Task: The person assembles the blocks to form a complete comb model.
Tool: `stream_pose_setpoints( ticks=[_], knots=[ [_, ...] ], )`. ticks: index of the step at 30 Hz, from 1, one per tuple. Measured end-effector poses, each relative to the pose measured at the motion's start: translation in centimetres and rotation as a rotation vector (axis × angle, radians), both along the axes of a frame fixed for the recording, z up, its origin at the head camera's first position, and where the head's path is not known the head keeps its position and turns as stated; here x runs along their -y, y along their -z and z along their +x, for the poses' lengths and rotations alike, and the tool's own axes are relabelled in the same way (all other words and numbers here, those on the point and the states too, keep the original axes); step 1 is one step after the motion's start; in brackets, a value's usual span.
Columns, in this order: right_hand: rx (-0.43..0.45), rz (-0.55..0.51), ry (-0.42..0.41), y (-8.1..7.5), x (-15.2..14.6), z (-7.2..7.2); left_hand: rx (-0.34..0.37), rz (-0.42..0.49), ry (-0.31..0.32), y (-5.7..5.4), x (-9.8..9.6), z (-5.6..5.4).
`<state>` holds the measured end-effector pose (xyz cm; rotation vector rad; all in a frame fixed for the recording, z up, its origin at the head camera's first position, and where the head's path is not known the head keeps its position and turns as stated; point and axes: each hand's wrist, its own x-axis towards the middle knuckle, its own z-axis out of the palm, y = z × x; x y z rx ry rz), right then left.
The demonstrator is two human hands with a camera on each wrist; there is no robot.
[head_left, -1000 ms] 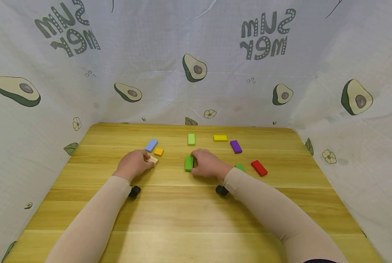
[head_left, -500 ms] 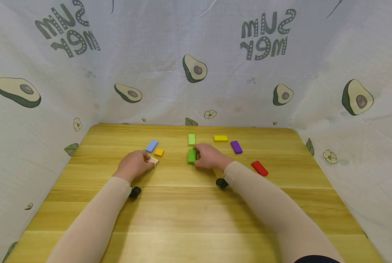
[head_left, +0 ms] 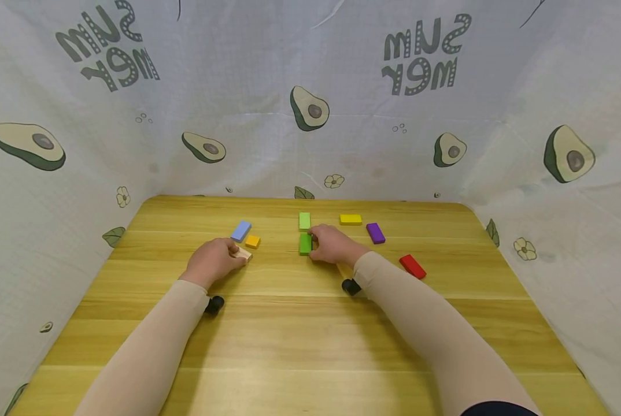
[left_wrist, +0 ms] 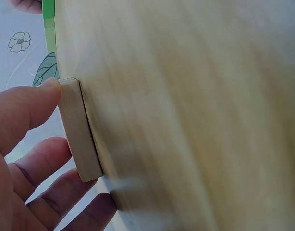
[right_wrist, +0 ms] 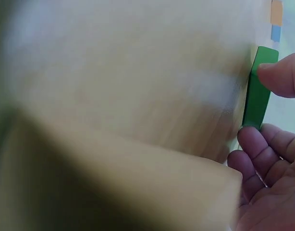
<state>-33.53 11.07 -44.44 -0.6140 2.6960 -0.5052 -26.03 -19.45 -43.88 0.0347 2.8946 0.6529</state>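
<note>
My left hand (head_left: 213, 261) pinches a pale wooden block (left_wrist: 81, 130) lying on the table at the left. Thumb and fingertips hold its two ends in the left wrist view. Right of it, my right hand (head_left: 336, 245) grips a green block (head_left: 305, 244) by its ends, thumb at the near one. That block lies lengthwise just in front of a light green block (head_left: 304, 221); whether the two touch I cannot tell. Close beyond the wooden block are a small orange block (head_left: 252, 242) and a blue block (head_left: 241, 231).
Farther right lie a yellow block (head_left: 350, 219), a purple block (head_left: 375, 233) and a red block (head_left: 412, 266). The wooden table (head_left: 269, 346) ends at a white printed curtain (head_left: 258, 104). A blurred beige shape fills the lower part of the right wrist view.
My right hand has slid the green block away from me and slightly right, up to the light green one. A second green block is now behind my right arm. My left hand stays put.
</note>
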Motion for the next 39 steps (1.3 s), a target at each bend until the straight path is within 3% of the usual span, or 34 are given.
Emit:
stream_pose_setpoints(
  ticks=[39],
  knots=[
    [-0.020, -0.011, 0.002, -0.02, -0.79, -0.35, 0.004, 0.002, -0.001, -0.06, -0.12, 0.10]
  ],
)
